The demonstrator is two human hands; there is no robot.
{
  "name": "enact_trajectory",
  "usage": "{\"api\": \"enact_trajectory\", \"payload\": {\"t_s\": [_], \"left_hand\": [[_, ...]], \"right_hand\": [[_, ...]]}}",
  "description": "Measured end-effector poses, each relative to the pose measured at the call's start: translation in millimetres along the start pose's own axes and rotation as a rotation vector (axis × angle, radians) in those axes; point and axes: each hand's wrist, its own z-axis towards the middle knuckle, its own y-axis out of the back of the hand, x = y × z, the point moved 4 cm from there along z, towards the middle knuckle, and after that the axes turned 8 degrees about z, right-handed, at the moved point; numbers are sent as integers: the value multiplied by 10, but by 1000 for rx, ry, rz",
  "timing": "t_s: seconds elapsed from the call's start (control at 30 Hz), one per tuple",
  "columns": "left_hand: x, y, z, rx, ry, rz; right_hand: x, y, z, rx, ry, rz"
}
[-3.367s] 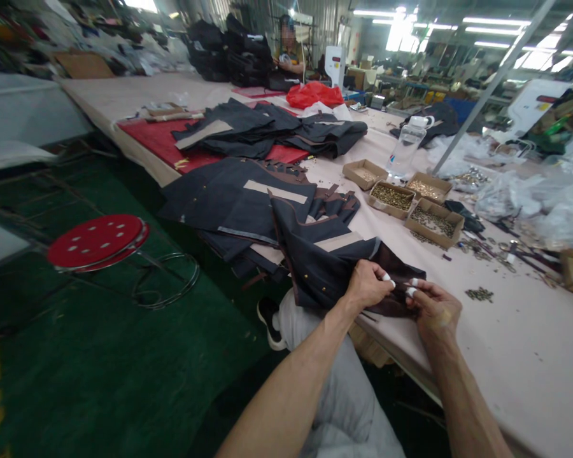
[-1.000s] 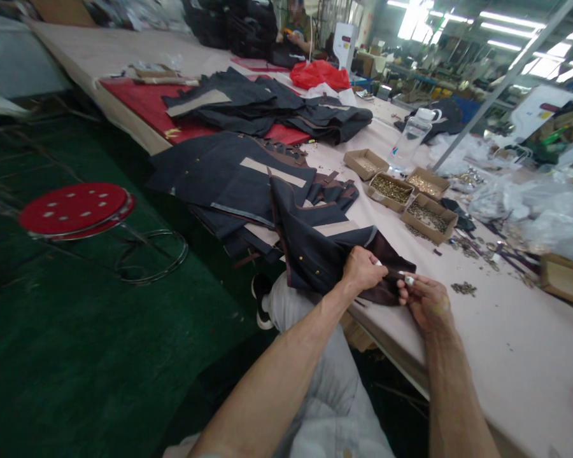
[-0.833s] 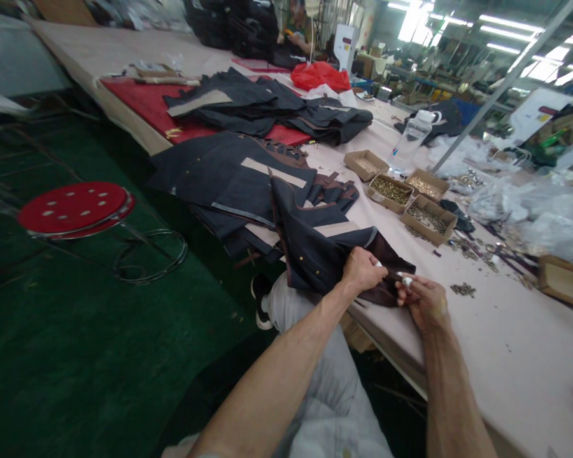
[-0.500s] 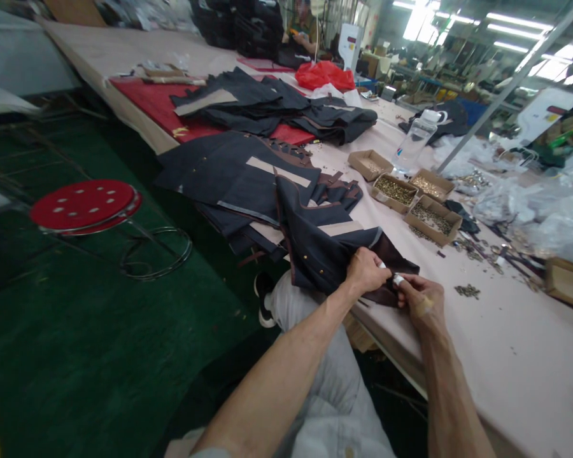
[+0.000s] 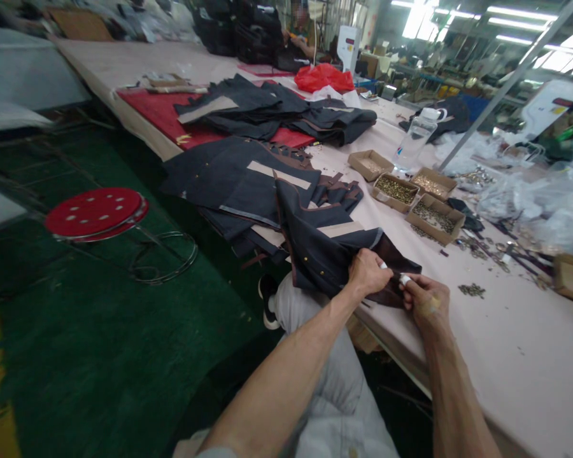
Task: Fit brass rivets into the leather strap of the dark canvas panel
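A dark denim piece (image 5: 322,254) with brown trim and small brass studs lies over the near edge of a long pale pink table (image 5: 516,331). My left hand (image 5: 368,272) pinches its brown corner. My right hand (image 5: 424,300) meets it from the right, fingertips taped white, pressed against the same corner. What sits between the fingertips is too small to tell. More denim pieces (image 5: 241,181) are stacked just behind.
Three cardboard trays of brass hardware (image 5: 413,200) and a clear water bottle (image 5: 414,145) stand beyond my hands. Loose rivets (image 5: 472,291) lie to the right. A red stool (image 5: 95,213) stands on the green floor at left. Another person (image 5: 300,39) sits far back.
My hands have drawn closer together on the brown corner since the earliest frame. The camera view has drifted slightly; the fabric stack and trays have not moved.
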Motion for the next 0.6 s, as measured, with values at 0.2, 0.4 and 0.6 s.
{"api": "enact_trajectory", "payload": {"t_s": [0.2,0.4,0.6], "left_hand": [[-19,12,-24,23,-8,20],[10,-22,-36,-16,-36,28],[7,-6,-64,-37,-36,30]], "right_hand": [[19,-25,-32,15,-11,-54],[75,-92,-80,36,-20,-154],[200,-185,-176,-48,148,-329]]}}
